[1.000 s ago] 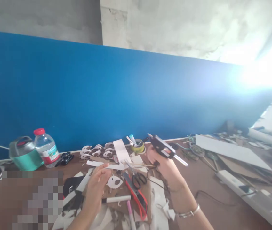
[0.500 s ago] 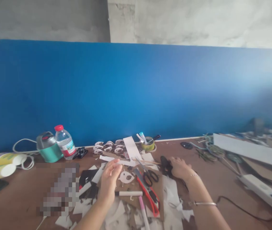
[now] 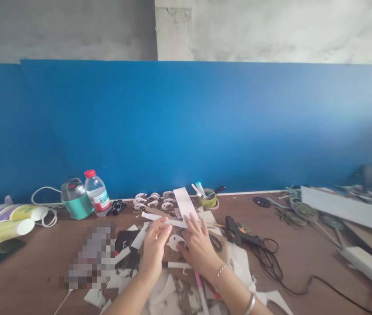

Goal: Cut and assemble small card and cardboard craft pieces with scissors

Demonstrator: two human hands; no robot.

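Note:
My left hand (image 3: 153,248) hovers over the paper scraps, fingers loosely bent and thumb apart; I see nothing held in it. Beside it lies a white bird-shaped paper cutout (image 3: 173,241) with a dark spot. My right hand (image 3: 199,247) reaches over the cutout's right side with fingers spread, its thumb close to the edge; whether it touches cannot be made out. Under that hand, black-handled scissors (image 3: 218,243) and a white marker (image 3: 177,265) are partly covered. A black glue gun (image 3: 242,234) rests on the table to the right. A pink-and-white marker (image 3: 201,291) lies nearer me.
Several similar cutouts (image 3: 153,203) stand in rows at the back, next to a white paper strip (image 3: 183,200) and a roll of tape holding pens (image 3: 207,201). Left are a bottle (image 3: 97,194), a teal container (image 3: 77,205) and paper cups (image 3: 12,231). A power strip (image 3: 366,262) lies right.
My right hand has let go of the glue gun and moved left to the bird cutout. My left hand has stayed about where it was. The view has shifted slightly left.

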